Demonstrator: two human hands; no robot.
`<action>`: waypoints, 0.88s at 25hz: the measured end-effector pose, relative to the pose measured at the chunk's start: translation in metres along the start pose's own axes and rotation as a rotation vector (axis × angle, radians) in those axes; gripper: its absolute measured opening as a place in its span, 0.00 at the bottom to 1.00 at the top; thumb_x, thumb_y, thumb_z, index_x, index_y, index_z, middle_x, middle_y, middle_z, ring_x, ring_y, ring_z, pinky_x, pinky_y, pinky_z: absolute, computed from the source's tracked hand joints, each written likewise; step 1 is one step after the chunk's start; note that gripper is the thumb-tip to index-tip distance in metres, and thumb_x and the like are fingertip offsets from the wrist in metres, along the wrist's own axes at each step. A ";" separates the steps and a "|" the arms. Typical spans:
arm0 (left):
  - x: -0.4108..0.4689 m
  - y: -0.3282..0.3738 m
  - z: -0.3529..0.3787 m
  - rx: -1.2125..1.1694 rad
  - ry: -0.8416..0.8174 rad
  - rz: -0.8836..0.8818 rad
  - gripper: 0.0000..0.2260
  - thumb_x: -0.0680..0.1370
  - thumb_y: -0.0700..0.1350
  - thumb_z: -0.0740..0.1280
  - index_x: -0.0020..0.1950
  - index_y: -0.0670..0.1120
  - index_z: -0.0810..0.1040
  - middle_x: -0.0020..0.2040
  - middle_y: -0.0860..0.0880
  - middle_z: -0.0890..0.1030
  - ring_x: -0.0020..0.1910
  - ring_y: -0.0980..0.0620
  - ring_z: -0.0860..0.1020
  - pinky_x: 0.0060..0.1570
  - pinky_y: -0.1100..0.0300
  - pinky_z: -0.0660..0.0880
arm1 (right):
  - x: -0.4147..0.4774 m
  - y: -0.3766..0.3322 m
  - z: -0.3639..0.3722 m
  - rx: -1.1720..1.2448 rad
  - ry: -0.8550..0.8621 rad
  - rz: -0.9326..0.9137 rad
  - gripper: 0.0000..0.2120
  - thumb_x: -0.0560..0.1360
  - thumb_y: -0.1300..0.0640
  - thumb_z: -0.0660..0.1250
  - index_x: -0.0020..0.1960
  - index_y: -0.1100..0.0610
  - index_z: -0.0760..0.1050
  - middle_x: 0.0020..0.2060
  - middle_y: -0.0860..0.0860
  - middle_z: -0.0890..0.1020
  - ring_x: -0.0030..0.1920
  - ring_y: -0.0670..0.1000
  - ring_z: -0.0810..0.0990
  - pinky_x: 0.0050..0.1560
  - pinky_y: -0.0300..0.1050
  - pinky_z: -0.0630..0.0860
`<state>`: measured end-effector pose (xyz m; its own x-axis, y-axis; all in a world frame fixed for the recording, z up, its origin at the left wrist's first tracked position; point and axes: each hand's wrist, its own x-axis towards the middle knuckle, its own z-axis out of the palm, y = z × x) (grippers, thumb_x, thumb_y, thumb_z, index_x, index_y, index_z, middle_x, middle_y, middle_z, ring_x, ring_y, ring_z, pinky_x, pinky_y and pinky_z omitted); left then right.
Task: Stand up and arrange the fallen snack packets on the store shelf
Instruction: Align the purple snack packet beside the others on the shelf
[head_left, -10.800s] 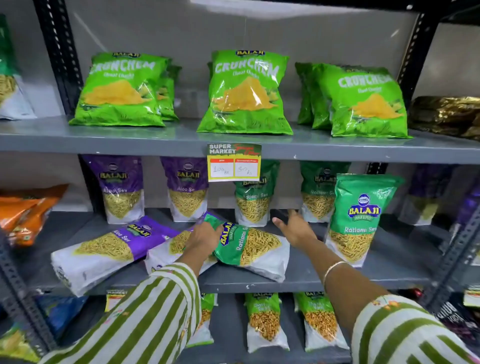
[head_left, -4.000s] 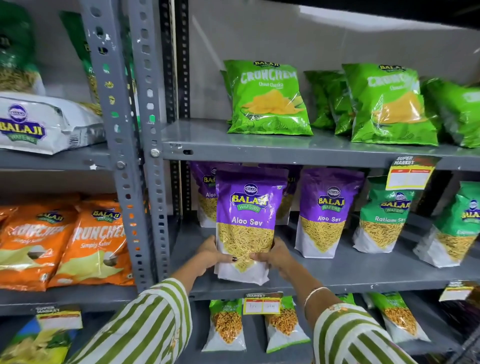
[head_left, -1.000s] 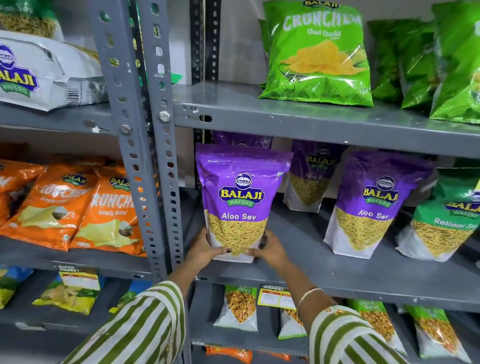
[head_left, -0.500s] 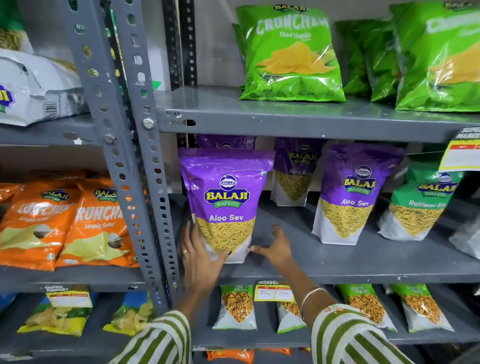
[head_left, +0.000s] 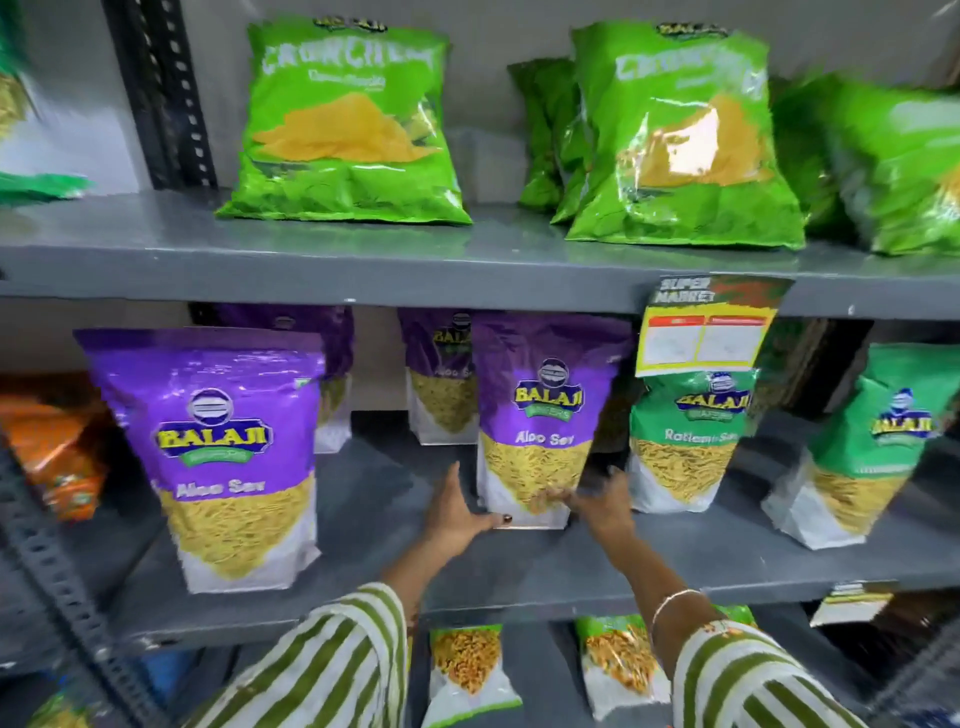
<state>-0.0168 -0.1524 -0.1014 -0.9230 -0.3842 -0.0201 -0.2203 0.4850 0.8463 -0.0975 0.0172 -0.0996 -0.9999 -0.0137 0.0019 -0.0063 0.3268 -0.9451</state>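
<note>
While the picture is smeared by motion, a grey metal store shelf (head_left: 363, 566) fills the view, seen from the wearer's head. At far left, orange snack packets (head_left: 49, 447) lie in the neighbouring bay. Next comes a large purple Aloo Sev packet (head_left: 223, 457) standing upright near the front edge of the middle shelf. Further right and deeper in, a second purple Aloo Sev packet (head_left: 540, 415) also stands upright, with more purple packets behind it. The left hand (head_left: 457, 514), fingers spread wide, rests against this packet's lower left corner. The right hand (head_left: 597, 501), blurred, touches its lower right corner; whether it grips or merely presses cannot be told. Both arms wear green-and-white striped sleeves, and a thin bangle (head_left: 675, 603) circles the right wrist. Right of the hands, two green Ratlami Sev packets (head_left: 685, 441) stand upright, the nearer one partly behind a hanging price tag (head_left: 706, 332). On the shelf above, green Crunchem bags (head_left: 348, 124) lean against the back wall.
</note>
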 end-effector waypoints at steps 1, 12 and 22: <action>0.011 0.005 0.009 -0.034 0.003 -0.038 0.42 0.64 0.44 0.78 0.72 0.37 0.61 0.71 0.42 0.68 0.69 0.46 0.68 0.64 0.58 0.65 | 0.014 0.009 -0.005 0.063 -0.082 0.018 0.33 0.64 0.70 0.74 0.65 0.67 0.64 0.61 0.62 0.73 0.65 0.62 0.71 0.68 0.59 0.68; 0.003 0.001 0.004 -0.030 0.133 -0.156 0.27 0.63 0.41 0.78 0.56 0.41 0.68 0.60 0.39 0.77 0.59 0.41 0.76 0.54 0.53 0.73 | 0.009 0.014 0.011 0.047 -0.435 0.005 0.30 0.63 0.69 0.76 0.61 0.65 0.68 0.51 0.55 0.76 0.52 0.51 0.74 0.42 0.34 0.73; -0.036 -0.027 -0.052 0.004 0.115 -0.179 0.37 0.62 0.47 0.79 0.63 0.42 0.63 0.64 0.42 0.75 0.63 0.41 0.74 0.60 0.48 0.74 | -0.045 -0.039 0.039 0.142 -0.496 0.001 0.37 0.63 0.65 0.77 0.65 0.62 0.61 0.56 0.53 0.76 0.56 0.53 0.77 0.50 0.40 0.76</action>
<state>0.0383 -0.1926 -0.0963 -0.8272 -0.5511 -0.1091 -0.3788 0.4037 0.8328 -0.0514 -0.0321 -0.0755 -0.8737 -0.4710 -0.1220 0.0313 0.1959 -0.9801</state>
